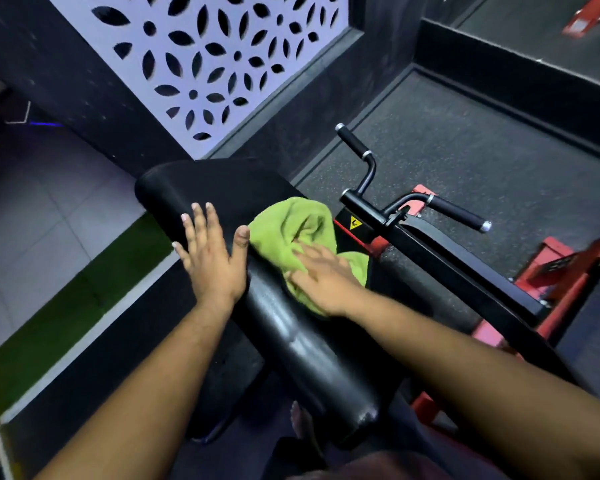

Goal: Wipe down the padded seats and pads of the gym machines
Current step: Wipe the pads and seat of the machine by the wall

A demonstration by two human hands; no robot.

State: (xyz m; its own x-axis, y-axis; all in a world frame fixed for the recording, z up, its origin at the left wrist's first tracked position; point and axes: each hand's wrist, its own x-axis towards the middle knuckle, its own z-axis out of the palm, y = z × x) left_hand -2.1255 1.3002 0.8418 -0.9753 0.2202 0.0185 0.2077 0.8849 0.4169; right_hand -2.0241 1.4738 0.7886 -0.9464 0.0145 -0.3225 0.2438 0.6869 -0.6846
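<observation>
A long black padded seat (291, 327) of a red-framed gym machine runs from the middle of the view down toward me. My left hand (212, 254) lies flat on the pad's left side with its fingers spread and straight. A bunched green cloth (291, 226) rests on the pad's right side. My right hand (323, 275) presses down on the cloth, fingers stretched over it and slightly blurred. The pad's near half looks shiny.
Two black handle grips (355, 143) (459, 213) stick out on a black bar beyond the pad. The red machine frame (548, 292) lies to the right on dark rubber flooring. A patterned wall panel (222, 57) stands behind. Grey tiles and a green strip (59, 317) are on the left.
</observation>
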